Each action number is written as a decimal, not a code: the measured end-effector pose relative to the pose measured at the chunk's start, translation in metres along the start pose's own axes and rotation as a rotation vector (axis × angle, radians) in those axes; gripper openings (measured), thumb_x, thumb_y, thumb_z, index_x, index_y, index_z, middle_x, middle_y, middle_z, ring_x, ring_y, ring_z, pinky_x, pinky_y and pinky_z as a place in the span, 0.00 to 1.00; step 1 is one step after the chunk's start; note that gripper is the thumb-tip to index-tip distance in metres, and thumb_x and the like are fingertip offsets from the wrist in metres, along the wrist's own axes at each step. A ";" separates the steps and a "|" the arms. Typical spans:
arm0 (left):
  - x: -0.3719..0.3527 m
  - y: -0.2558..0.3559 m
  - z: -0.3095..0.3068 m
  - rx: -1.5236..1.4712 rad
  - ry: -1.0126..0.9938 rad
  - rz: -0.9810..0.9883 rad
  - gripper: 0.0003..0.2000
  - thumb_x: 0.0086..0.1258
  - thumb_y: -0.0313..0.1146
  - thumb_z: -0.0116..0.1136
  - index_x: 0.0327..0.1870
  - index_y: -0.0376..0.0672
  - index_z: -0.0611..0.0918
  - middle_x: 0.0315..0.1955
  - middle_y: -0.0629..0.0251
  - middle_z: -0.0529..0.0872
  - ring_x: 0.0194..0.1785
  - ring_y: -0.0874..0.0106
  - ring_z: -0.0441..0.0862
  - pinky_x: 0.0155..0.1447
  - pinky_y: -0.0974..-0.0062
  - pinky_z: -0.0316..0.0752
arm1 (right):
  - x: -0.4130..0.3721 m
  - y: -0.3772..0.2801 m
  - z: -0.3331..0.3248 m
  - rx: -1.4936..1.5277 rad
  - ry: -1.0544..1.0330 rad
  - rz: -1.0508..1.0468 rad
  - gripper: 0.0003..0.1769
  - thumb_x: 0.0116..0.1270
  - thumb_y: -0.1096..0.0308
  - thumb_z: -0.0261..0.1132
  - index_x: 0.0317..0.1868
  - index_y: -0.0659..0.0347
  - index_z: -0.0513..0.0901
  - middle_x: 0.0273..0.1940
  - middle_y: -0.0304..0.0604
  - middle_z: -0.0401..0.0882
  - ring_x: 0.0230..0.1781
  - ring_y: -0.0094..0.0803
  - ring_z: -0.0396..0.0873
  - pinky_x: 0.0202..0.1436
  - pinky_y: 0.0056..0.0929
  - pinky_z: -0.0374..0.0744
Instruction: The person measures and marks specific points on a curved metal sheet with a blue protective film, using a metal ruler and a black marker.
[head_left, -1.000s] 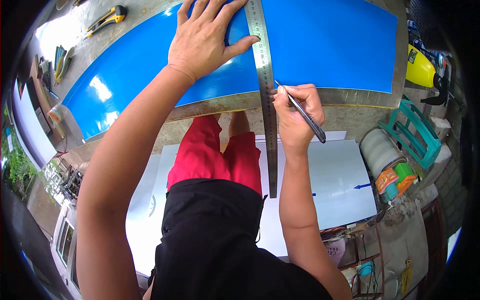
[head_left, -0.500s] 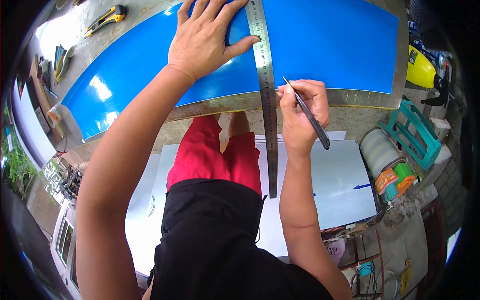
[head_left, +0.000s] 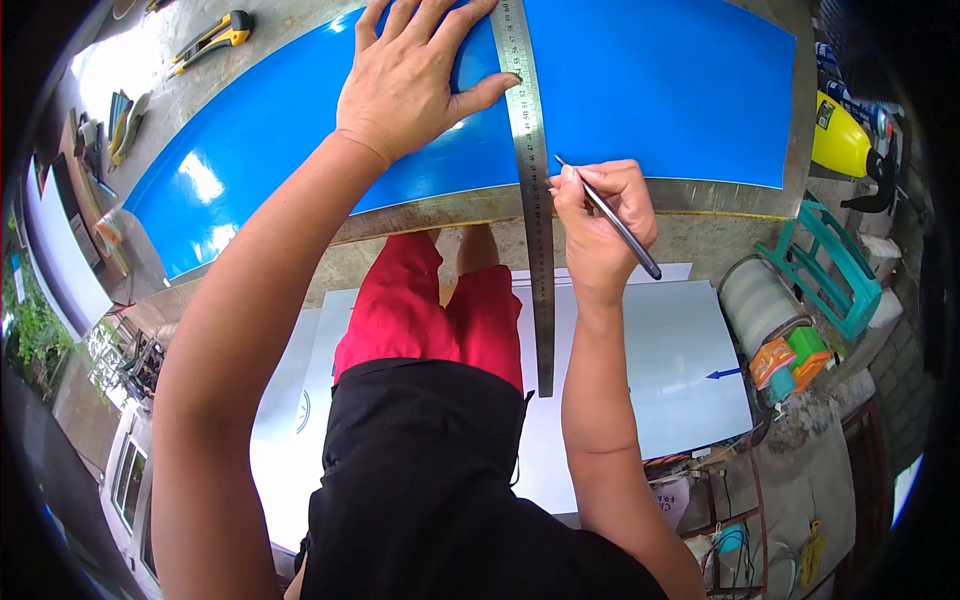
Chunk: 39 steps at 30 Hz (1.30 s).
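Note:
A glossy blue sheet [head_left: 660, 90] lies on the metal-edged table top. Across it runs a long steel ruler [head_left: 527, 120], its lower end jutting past the table edge above my legs. My left hand [head_left: 400, 85] is open and flat on the sheet left of the ruler, the thumb tip resting on the ruler's face. A slim black pen [head_left: 622, 232] is pinched in my right hand [head_left: 610, 215], just right of the ruler at the sheet's near edge. The pen's tip points away from me, close to the ruler's right side.
A yellow-and-black utility knife [head_left: 212, 42] lies at the table's far left. To the right are a yellow spray bottle [head_left: 842, 135] and a teal plastic stool [head_left: 835, 265]. Behind me is a large white panel [head_left: 680, 350]. A striped roll [head_left: 765, 300] stands by it.
The pen has turned in my right hand and lies lower-angled, its tip slightly closer to the ruler. My left hand and the ruler stay in place.

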<state>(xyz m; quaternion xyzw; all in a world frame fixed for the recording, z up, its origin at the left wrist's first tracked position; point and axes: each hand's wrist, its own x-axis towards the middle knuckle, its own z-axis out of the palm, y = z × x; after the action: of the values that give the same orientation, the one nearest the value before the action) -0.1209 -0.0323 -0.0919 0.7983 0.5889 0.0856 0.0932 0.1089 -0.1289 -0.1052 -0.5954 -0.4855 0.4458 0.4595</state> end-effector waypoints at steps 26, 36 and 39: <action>0.000 0.000 0.000 -0.018 0.013 0.006 0.41 0.72 0.62 0.67 0.79 0.45 0.73 0.82 0.58 0.70 0.86 0.53 0.63 0.86 0.42 0.52 | 0.002 -0.005 0.003 -0.077 0.040 -0.019 0.11 0.63 0.85 0.79 0.38 0.67 0.84 0.37 0.42 0.85 0.33 0.20 0.85 0.35 0.21 0.84; 0.000 0.000 0.000 -0.005 -0.002 0.004 0.42 0.72 0.62 0.67 0.80 0.46 0.72 0.82 0.58 0.69 0.86 0.53 0.62 0.86 0.42 0.51 | 0.003 -0.003 0.004 -0.106 0.042 -0.046 0.11 0.62 0.85 0.79 0.36 0.66 0.85 0.35 0.41 0.85 0.31 0.20 0.85 0.32 0.21 0.82; 0.000 0.000 0.000 -0.001 -0.002 0.005 0.42 0.72 0.62 0.67 0.80 0.46 0.72 0.82 0.57 0.69 0.86 0.54 0.62 0.86 0.42 0.51 | 0.003 -0.001 0.004 -0.110 0.049 -0.067 0.11 0.61 0.85 0.80 0.36 0.66 0.85 0.35 0.41 0.85 0.30 0.21 0.85 0.32 0.21 0.82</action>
<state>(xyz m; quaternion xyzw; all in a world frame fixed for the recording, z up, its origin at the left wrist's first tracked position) -0.1211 -0.0322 -0.0920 0.7997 0.5868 0.0852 0.0938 0.1048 -0.1256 -0.1052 -0.6138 -0.5175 0.3881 0.4526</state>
